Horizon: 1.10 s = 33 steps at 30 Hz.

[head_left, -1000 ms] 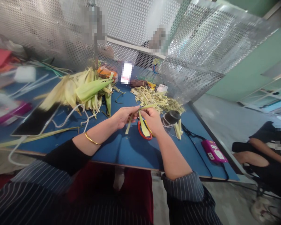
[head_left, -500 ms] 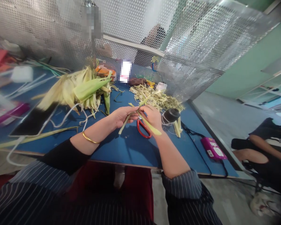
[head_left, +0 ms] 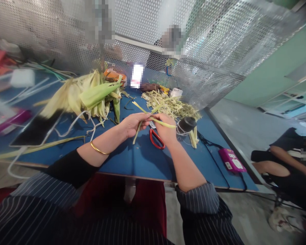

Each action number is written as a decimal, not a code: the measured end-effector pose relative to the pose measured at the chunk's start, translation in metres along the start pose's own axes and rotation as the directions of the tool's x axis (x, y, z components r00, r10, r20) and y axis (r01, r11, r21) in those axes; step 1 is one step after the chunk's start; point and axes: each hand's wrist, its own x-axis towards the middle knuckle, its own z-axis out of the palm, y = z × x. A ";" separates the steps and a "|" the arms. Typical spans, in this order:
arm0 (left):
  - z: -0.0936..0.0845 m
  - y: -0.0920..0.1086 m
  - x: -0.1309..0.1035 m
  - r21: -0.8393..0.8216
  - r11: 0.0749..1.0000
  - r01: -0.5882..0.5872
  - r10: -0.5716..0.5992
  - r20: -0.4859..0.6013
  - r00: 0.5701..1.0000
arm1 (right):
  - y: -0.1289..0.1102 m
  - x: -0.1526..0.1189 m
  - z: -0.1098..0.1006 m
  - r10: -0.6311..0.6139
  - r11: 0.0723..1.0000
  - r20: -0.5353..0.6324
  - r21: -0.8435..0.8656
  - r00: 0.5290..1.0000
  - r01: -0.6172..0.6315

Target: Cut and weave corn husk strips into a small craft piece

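Note:
My left hand point(head_left: 136, 124) and my right hand point(head_left: 165, 127) meet above the middle of the blue table point(head_left: 140, 163). Between their fingertips they pinch crossed strips of corn husk point(head_left: 140, 107). One strip end points away to the upper left, one hangs below my left fingers, and another lies across the back of my right hand. Where the strips cross is partly hidden by my fingers. Red-handled scissors point(head_left: 157, 139) lie on the table just under my hands, their blades partly covered. Close to my right hand is a dark spool of thread point(head_left: 186, 126).
A heap of corn husks point(head_left: 91, 98) lies left of centre, shredded husk bits point(head_left: 173, 105) behind my hands. A dark tablet-like panel point(head_left: 37, 131) with white cable is at left, a purple pack point(head_left: 232, 160) at right. Perforated sheeting point(head_left: 142, 44) stands behind; a person point(head_left: 288, 163) sits at right.
The husk strips have turned between my fingers: the end over my right hand has swung up to nearly level, and a longer end now sticks out at the upper left. Both hands stay together.

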 end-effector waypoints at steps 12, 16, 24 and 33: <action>-0.005 0.001 0.003 0.018 1.000 0.012 -0.014 0.130 0.991 | 0.007 0.003 0.001 0.014 0.968 0.092 0.248 0.996 -0.037; -0.008 0.000 0.005 0.032 0.999 -0.016 0.010 0.163 0.987 | 0.008 0.003 0.003 0.083 0.966 0.074 0.238 0.994 -0.098; -0.004 -0.002 0.005 0.185 0.981 -0.060 0.052 0.045 0.998 | 0.016 0.001 0.012 0.067 0.977 0.143 0.194 0.988 -0.094; -0.005 0.000 0.003 0.362 0.920 -0.148 0.155 0.012 0.988 | 0.017 0.003 0.007 0.019 0.991 0.205 0.126 0.979 -0.045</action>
